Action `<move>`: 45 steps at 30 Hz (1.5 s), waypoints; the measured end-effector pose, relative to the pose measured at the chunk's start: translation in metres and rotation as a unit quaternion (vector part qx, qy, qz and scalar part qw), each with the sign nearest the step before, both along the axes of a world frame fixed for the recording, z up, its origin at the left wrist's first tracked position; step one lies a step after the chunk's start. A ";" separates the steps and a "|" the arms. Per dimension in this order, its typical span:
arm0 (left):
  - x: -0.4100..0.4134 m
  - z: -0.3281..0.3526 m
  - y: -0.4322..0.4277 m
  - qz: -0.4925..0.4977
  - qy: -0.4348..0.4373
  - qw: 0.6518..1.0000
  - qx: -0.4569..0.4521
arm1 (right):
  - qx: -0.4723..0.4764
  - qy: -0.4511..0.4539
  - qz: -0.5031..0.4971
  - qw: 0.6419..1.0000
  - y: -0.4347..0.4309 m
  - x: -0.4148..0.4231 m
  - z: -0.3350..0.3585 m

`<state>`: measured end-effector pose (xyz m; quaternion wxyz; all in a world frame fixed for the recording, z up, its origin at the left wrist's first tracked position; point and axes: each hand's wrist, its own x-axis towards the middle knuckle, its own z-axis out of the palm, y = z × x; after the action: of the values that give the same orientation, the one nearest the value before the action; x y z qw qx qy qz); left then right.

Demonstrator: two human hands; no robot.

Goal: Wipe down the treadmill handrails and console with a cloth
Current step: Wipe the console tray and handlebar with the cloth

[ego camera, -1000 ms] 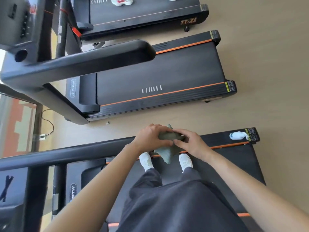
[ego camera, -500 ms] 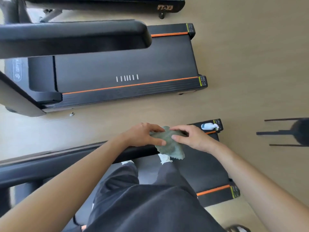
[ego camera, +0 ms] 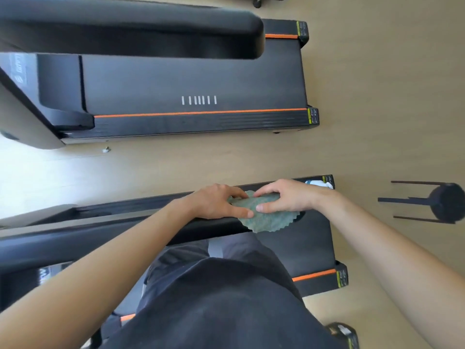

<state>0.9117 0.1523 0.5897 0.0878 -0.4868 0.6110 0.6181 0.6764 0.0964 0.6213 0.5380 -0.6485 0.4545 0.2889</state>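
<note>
One scallop-edged cloth (ego camera: 261,219), matte handrail (ego camera: 75,244)

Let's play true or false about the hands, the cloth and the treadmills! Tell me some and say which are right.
1. The left hand and the right hand both hold the cloth. True.
2. The cloth is red. False: it is green, and it rests on the end of the handrail.
3. The neighbouring treadmill has an orange stripe. True.
4. The stool stands on the person's left. False: it stands on their right.
</note>
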 end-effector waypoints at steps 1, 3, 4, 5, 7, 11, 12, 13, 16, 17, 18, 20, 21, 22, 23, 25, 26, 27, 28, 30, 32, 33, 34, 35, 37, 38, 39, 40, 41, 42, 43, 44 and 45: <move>0.004 0.001 0.003 0.003 -0.010 1.000 -0.002 | 0.011 -0.005 0.014 1.000 -0.002 0.005 -0.002; 0.012 0.004 0.009 0.008 -0.031 0.999 -0.008 | 0.028 -0.018 0.035 0.999 -0.005 0.012 -0.006; 0.015 0.005 0.012 0.010 -0.042 0.999 -0.010 | 0.034 -0.025 0.043 0.998 -0.006 0.016 -0.008; 0.018 0.006 0.014 0.012 -0.053 0.998 -0.012 | 0.039 -0.034 0.052 0.997 -0.006 0.018 -0.010; 0.022 0.009 0.017 0.013 -0.074 0.997 -0.016 | 0.045 -0.056 0.064 0.995 -0.006 0.022 -0.016; 0.034 0.017 0.027 0.028 -0.103 0.994 -0.036 | 0.049 -0.095 0.085 0.991 -0.005 0.033 -0.021; 0.038 0.019 0.029 0.033 -0.107 0.993 -0.039 | 0.049 -0.101 0.088 0.990 -0.003 0.037 -0.021; 0.043 0.020 0.031 0.034 -0.112 0.992 -0.042 | 0.047 -0.107 0.089 0.989 -0.001 0.040 -0.021; 0.060 0.025 0.035 0.026 -0.132 0.990 -0.051 | 0.040 -0.117 0.093 0.988 0.005 0.056 -0.019; 0.066 0.026 0.037 0.020 -0.138 0.989 -0.055 | 0.036 -0.119 0.100 0.987 0.007 0.062 -0.018; 0.072 0.027 0.038 0.016 -0.140 0.988 -0.055 | 0.036 -0.119 0.106 0.987 0.008 0.069 -0.017; 0.086 0.030 0.041 0.017 -0.138 0.989 -0.047 | 0.040 -0.115 0.112 0.986 0.012 0.084 -0.015; 0.093 0.031 0.043 0.017 -0.140 0.989 -0.048 | 0.038 -0.114 0.116 0.986 0.015 0.093 -0.015; 0.101 0.033 0.045 0.015 -0.142 0.988 -0.051 | 0.034 -0.112 0.118 0.986 0.018 0.102 -0.015; 0.109 0.034 0.048 0.013 -0.144 0.988 -0.055 | 0.033 -0.109 0.119 0.986 0.021 0.110 -0.016; 0.123 0.034 0.059 0.009 -0.158 0.984 -0.083 | 0.032 -0.106 0.123 0.986 0.026 0.128 -0.016; 0.131 0.034 0.066 0.007 -0.169 0.980 -0.103 | 0.033 -0.107 0.125 0.986 0.029 0.136 -0.016; 0.138 0.033 0.073 0.004 -0.181 0.976 -0.124 | 0.036 -0.106 0.126 0.986 0.031 0.145 -0.015; 0.145 0.032 0.080 0.004 -0.193 0.971 -0.143 | 0.040 -0.106 0.128 0.985 0.034 0.154 -0.014; 0.160 0.030 0.092 0.014 -0.214 0.961 -0.174 | 0.046 -0.110 0.132 0.984 0.039 0.172 -0.011; 0.176 0.031 0.101 0.033 -0.227 0.955 -0.190 | 0.046 -0.116 0.137 0.983 0.044 0.191 -0.010; 0.185 0.032 0.105 0.043 -0.234 0.952 -0.193 | 0.044 -0.121 0.138 0.982 0.046 0.201 -0.009; 0.192 0.033 0.108 0.051 -0.239 0.950 -0.192 | 0.044 -0.125 0.139 0.981 0.047 0.208 -0.009; 0.199 0.034 0.112 0.058 -0.242 0.950 -0.190 | 0.043 -0.129 0.143 0.980 0.049 0.216 -0.010; 0.219 0.039 0.122 0.078 -0.244 0.949 -0.186 | 0.040 -0.141 0.156 0.977 0.055 0.238 -0.009; 0.229 0.043 0.126 0.088 -0.245 0.947 -0.190 | 0.038 -0.147 0.159 0.976 0.058 0.249 -0.009; 0.239 0.045 0.131 0.095 -0.248 0.943 -0.199 | 0.035 -0.153 0.157 0.975 0.062 0.259 -0.010; 0.248 0.048 0.136 0.100 -0.253 0.939 -0.212 | 0.031 -0.159 0.154 0.975 0.065 0.269 -0.010; 0.258 0.049 0.140 0.102 -0.261 0.933 -0.224 | 0.027 -0.165 0.150 0.974 0.068 0.279 -0.011; 0.267 0.050 0.144 0.105 -0.270 0.929 -0.231 | 0.022 -0.171 0.146 0.974 0.072 0.288 -0.011; 0.277 0.050 0.148 0.108 -0.279 0.926 -0.230 | 0.017 -0.176 0.142 0.974 0.075 0.297 -0.011; 0.287 0.051 0.152 0.112 -0.288 0.924 -0.225 | 0.011 -0.181 0.139 0.974 0.077 0.306 -0.011; 0.297 0.051 0.156 0.114 -0.297 0.923 -0.218 | 0.006 -0.188 0.134 0.973 0.080 0.314 -0.011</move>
<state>1.2087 0.3082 0.6404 0.0858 -0.7214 0.6168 0.3028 0.9906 0.1763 0.6105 0.5743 -0.7429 0.2526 0.2333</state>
